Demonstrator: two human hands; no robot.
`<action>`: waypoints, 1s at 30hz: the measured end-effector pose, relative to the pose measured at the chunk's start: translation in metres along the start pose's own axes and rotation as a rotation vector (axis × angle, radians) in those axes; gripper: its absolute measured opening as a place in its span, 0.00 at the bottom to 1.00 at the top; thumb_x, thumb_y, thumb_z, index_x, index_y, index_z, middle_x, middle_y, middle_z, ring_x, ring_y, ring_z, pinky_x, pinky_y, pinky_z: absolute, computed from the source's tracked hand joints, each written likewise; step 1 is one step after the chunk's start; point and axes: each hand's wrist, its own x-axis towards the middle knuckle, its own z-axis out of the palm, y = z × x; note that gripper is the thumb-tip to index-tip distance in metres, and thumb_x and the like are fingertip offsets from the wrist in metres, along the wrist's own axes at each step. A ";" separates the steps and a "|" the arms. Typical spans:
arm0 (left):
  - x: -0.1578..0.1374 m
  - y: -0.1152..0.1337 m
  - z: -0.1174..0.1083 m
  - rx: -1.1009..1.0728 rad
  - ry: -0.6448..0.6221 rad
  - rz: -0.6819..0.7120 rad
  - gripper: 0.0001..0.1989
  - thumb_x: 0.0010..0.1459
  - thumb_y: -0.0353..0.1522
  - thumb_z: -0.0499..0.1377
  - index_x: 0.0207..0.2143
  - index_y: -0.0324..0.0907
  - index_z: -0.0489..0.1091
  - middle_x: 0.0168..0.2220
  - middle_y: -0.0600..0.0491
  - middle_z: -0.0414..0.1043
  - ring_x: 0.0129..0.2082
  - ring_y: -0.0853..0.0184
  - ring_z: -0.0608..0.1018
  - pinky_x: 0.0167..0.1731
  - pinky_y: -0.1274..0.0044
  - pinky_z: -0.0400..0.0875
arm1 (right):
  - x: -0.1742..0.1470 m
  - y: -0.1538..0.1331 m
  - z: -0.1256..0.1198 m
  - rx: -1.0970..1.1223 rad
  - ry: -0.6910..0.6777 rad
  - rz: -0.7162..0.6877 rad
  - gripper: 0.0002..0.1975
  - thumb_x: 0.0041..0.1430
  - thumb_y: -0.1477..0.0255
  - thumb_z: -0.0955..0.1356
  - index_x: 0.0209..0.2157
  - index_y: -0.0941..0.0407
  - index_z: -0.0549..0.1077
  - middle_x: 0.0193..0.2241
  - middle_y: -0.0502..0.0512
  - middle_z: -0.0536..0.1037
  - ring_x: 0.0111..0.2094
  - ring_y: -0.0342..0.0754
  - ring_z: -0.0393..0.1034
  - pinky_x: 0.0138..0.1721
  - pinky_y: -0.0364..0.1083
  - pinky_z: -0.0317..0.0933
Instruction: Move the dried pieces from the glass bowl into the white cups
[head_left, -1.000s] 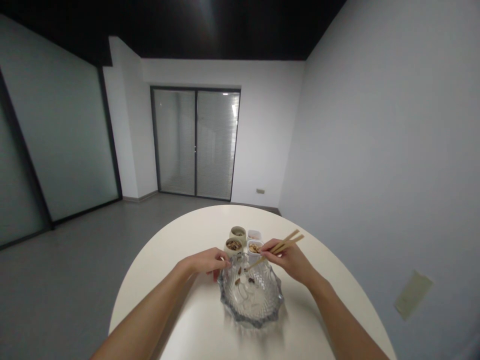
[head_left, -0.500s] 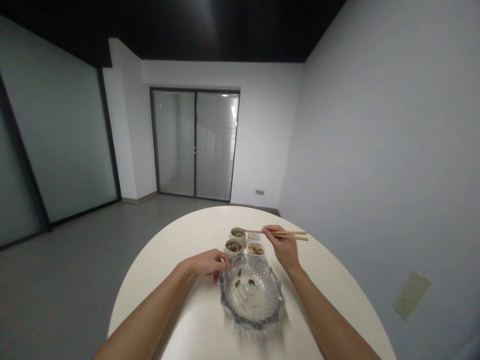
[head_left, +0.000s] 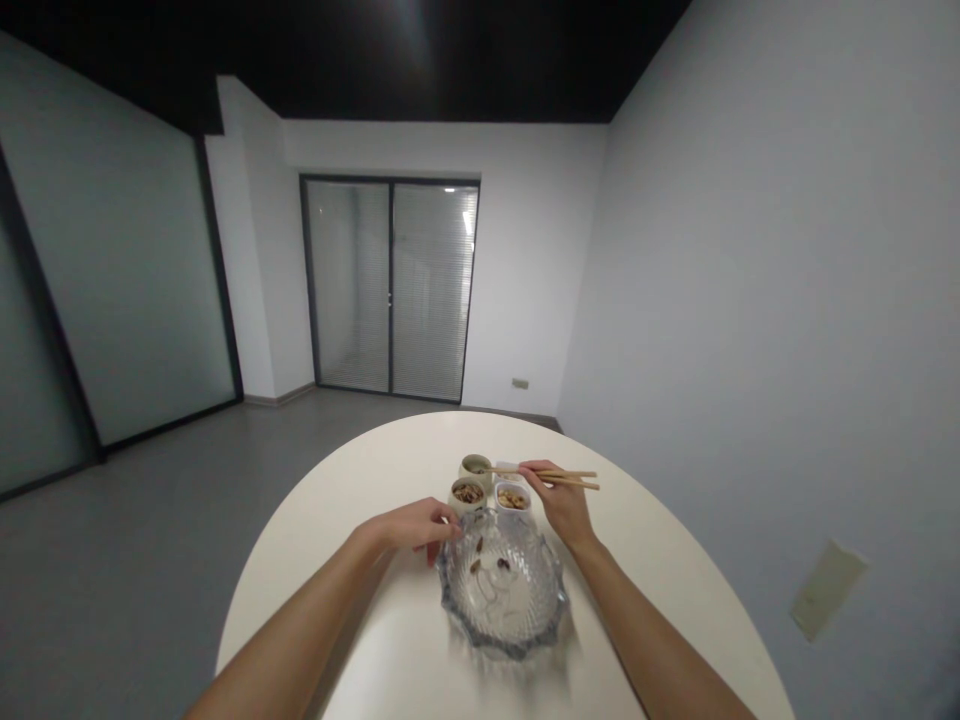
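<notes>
My right hand (head_left: 559, 498) is closed around a pair of wooden chopsticks (head_left: 577, 478), whose tips point left into the far greenish cup (head_left: 475, 464). What the tips touch is too small to tell. My left hand (head_left: 424, 525) grips the left rim of a large clear glass bowl (head_left: 502, 640) with a scalloped edge. A few small dark pieces (head_left: 502, 565) lie in the bowl. Behind it stand a near greenish cup (head_left: 468, 493) of brown bits and a white dish (head_left: 513, 497) of yellowish pieces. Another white dish (head_left: 507, 468) is partly hidden behind my right fingers.
Everything stands on a round white table (head_left: 337, 500). A pale wall (head_left: 750, 300) runs close along the right side. Glass doors (head_left: 390, 290) are at the back, and grey floor (head_left: 150, 560) lies to the left.
My right hand has moved slightly left and down, and the chopstick tips have dipped into the far greenish cup. My left hand and the glass bowl have stayed put.
</notes>
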 end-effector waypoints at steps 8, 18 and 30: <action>-0.001 0.001 0.001 0.003 0.004 0.011 0.16 0.56 0.45 0.55 0.31 0.40 0.68 0.19 0.57 0.66 0.19 0.68 0.72 0.17 0.80 0.57 | -0.001 -0.004 -0.023 -0.004 0.067 0.024 0.19 0.57 0.52 0.69 0.32 0.55 0.78 0.30 0.57 0.81 0.33 0.53 0.74 0.36 0.50 0.69; -0.001 0.004 0.001 0.013 0.000 0.018 0.16 0.56 0.44 0.55 0.31 0.40 0.68 0.18 0.57 0.65 0.19 0.69 0.71 0.17 0.81 0.58 | -0.007 -0.031 -0.055 0.054 -0.313 0.094 0.14 0.57 0.59 0.71 0.31 0.55 0.78 0.25 0.52 0.78 0.27 0.48 0.71 0.29 0.44 0.65; 0.000 0.003 0.000 0.013 0.004 0.003 0.15 0.56 0.44 0.55 0.31 0.40 0.69 0.17 0.58 0.66 0.18 0.69 0.71 0.17 0.80 0.58 | -0.014 -0.048 -0.047 0.060 -0.495 0.121 0.14 0.55 0.59 0.72 0.32 0.56 0.80 0.26 0.53 0.80 0.29 0.49 0.72 0.31 0.45 0.64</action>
